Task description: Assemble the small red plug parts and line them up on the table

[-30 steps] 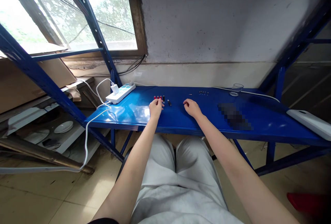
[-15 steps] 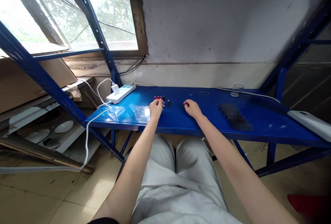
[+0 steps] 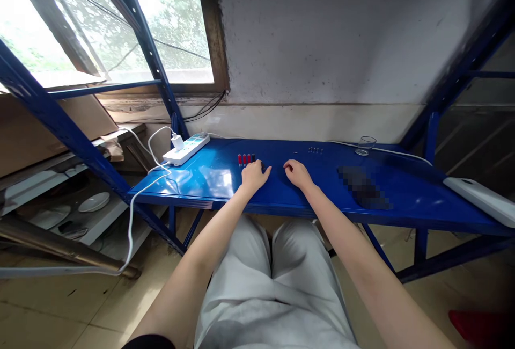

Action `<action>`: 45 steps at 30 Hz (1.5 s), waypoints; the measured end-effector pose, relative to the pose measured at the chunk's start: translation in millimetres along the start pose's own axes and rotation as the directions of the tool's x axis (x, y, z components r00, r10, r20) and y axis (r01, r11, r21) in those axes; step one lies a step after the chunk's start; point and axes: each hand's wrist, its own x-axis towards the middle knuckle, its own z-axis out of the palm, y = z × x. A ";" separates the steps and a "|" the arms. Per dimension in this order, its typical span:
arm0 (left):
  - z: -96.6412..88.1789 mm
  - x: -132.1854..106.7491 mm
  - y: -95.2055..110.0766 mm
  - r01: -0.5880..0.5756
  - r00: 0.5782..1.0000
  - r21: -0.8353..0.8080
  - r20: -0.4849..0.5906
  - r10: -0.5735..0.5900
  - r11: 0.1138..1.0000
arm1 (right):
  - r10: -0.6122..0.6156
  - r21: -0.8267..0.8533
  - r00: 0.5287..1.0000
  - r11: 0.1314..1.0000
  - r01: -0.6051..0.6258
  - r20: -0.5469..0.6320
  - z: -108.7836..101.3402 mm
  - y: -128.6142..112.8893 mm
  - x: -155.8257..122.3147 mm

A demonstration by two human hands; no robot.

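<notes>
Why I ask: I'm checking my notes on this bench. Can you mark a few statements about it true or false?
Both the left hand and the right hand rest on the blue shelf. True.
The red parts lie right of the right hand. False: the red parts lie just beyond the left hand.
A clear glass stands far back on the right. True.
The power strip is black. False: the power strip is white.

text: none legible | labels: none | numbers: none
</notes>
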 end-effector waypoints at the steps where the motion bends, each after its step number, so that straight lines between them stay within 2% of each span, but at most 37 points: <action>1: 1.4 1.7 3.5 -0.002 1.000 0.043 0.015 0.001 0.999 | -0.006 0.002 1.000 1.000 0.006 -0.005 0.4 0.5 0.1; 6: 11.7 12.1 13.7 0.031 0.995 0.147 0.095 -0.045 0.989 | -0.024 0.010 0.999 1.000 0.024 -0.022 0.0 0.4 -0.3; 13: 16.9 19.7 13.9 0.044 0.989 0.162 0.136 -0.066 0.986 | -0.017 0.019 1.000 1.000 0.017 -0.012 0.2 1.4 0.2; 15: 15.3 19.1 13.6 0.003 0.989 0.141 0.149 -0.024 0.990 | -0.016 0.022 1.000 1.000 0.016 -0.014 -0.1 0.5 0.1; 17: 14.3 18.0 13.3 -0.081 0.985 0.073 0.155 0.069 0.994 | 0.002 0.029 0.999 1.000 -0.001 -0.034 -0.8 -1.2 -0.3; 20: 16.7 17.3 12.2 -0.209 0.966 -0.124 0.129 0.224 0.970 | 0.051 0.041 0.996 0.998 -0.048 -0.071 -2.3 -3.6 -0.9; 24: 27.8 19.2 7.0 -0.249 0.950 -0.446 0.062 0.307 0.860 | 0.053 0.040 0.995 0.998 -0.050 -0.079 -4.2 -4.3 -1.2; 28: 34.7 19.3 -0.5 -0.171 0.964 -0.725 0.017 0.266 0.667 | -0.023 0.071 0.994 0.997 0.031 -0.102 -5.0 -5.5 -1.4; 31: 31.1 16.8 -3.7 -0.088 0.979 -0.849 0.022 0.201 0.521 | -0.078 0.083 0.989 0.993 0.088 -0.122 -4.8 -9.2 -2.7; 35: 21.4 13.1 -3.4 0.019 0.979 -0.918 0.097 0.178 0.395 | -0.121 0.077 0.982 0.988 0.133 -0.148 -3.8 -13.9 -4.8; 39: 17.7 12.0 -2.8 0.084 0.976 -0.938 0.146 0.161 0.338 | -0.151 0.046 0.975 0.986 0.160 -0.164 -2.3 -14.7 -5.1; 45: 20.4 11.8 -1.9 0.079 0.973 -0.916 0.156 0.169 0.393 | -0.158 -0.047 0.977 0.987 0.153 -0.141 -0.8 -18.8 -5.6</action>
